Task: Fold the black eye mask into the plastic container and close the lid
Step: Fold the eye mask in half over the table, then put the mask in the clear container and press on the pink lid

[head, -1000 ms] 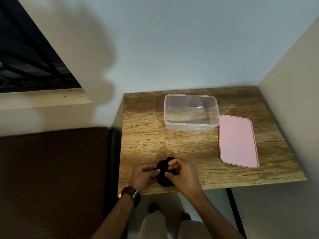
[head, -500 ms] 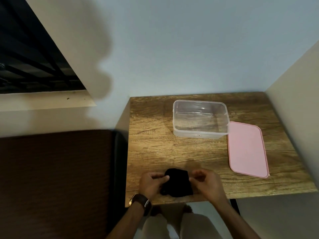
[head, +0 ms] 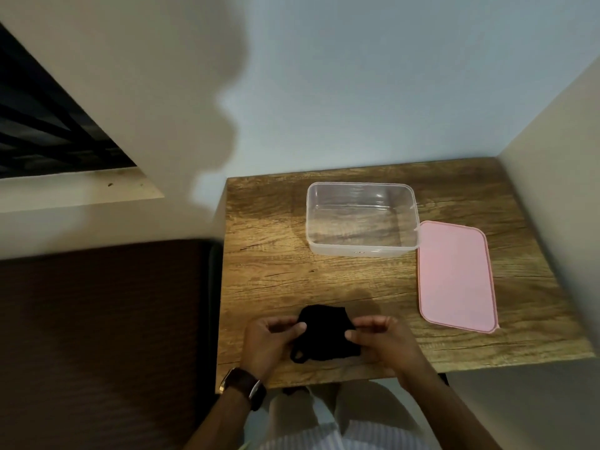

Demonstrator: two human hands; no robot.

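The black eye mask [head: 324,334] lies folded near the front edge of the wooden table [head: 266,271], a strap loop sticking out at its lower left. My left hand [head: 268,344] pinches its left side and my right hand [head: 386,342] pinches its right side. The clear plastic container [head: 362,219] stands open and empty at the back of the table. Its pink lid [head: 456,276] lies flat on the table just right of the container.
A blue-grey wall runs behind the table and a beige wall [head: 552,206] closes in on the right. A dark brown padded surface [head: 97,336] sits left of the table. A dark window [head: 48,134] is at upper left.
The mask was bunched small between both hands; now it is spread wider and flatter on the table, with my hands moved apart to its two sides.
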